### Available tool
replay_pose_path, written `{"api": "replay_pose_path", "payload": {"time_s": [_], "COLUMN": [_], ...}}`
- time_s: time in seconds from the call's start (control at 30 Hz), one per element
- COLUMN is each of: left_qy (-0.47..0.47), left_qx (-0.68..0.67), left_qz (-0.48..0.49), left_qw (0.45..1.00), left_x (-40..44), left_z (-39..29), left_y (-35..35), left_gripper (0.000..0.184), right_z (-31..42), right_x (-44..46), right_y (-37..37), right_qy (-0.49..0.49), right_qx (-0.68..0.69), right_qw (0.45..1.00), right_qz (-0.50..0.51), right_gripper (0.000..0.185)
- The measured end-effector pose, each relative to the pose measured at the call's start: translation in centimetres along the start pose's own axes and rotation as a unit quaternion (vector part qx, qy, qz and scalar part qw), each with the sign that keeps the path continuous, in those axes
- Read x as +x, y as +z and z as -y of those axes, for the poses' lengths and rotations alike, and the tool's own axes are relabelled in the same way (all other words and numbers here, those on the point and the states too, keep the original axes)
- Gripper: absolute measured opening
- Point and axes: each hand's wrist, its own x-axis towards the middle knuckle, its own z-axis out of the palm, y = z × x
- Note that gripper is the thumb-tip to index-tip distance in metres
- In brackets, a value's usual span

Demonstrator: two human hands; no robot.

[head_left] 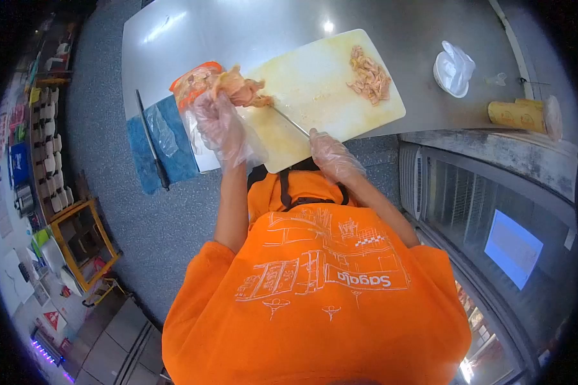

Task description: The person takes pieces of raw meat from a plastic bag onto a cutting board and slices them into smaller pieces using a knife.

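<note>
In the head view, my left hand [219, 125], in a clear plastic glove, is closed on a piece of raw meat, likely chicken [236, 88], lifted at the left end of a cutting board [302, 70]. My right hand [334, 157], gloved too, grips a knife [292, 122]. Its thin blade points up and left, with the tip by the hanging edge of the meat. A pile of cut meat strips [369, 76] lies at the board's right end. Beside my left hand is an orange-edged plastic bag [196, 82] with more meat in it.
A blue cloth [180, 151] at the left bears a long dark rod with a black handle [151, 141]. On the steel table [237, 29] stand a white bowl with a plastic bag [455, 69] and yellow rolls [517, 115]. A glass-fronted cabinet [475, 199] is at the right.
</note>
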Motion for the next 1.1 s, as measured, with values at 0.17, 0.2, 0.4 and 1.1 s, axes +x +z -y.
{"api": "replay_pose_path", "payload": {"time_s": [0.17, 0.2, 0.4, 1.1], "left_qy": [0.019, 0.018, 0.022, 0.237], "left_qx": [-0.042, -0.059, 0.104, 0.172], "left_qz": [-0.055, -0.042, -0.052, -0.024], "left_qw": [0.997, 0.997, 0.993, 0.956], "left_x": [1.1, 2.4, 2.9, 3.4], "left_z": [-1.4, -1.5, -3.5, -5.9], "left_y": [1.0, 0.1, -1.1, -1.5], "left_gripper": [0.013, 0.014, 0.017, 0.020], "right_z": [-1.6, -1.3, -0.8, -2.3], "right_x": [-0.5, 0.2, -0.8, -0.1], "right_y": [1.1, 1.6, 0.4, 1.6], "right_qy": [-0.014, -0.030, -0.035, -0.047], "right_qx": [-0.002, -0.005, 0.004, 0.029], "right_qw": [1.000, 0.999, 0.999, 0.998], "right_qz": [-0.012, -0.030, -0.028, -0.025], "right_gripper": [0.073, 0.073, 0.072, 0.027]}}
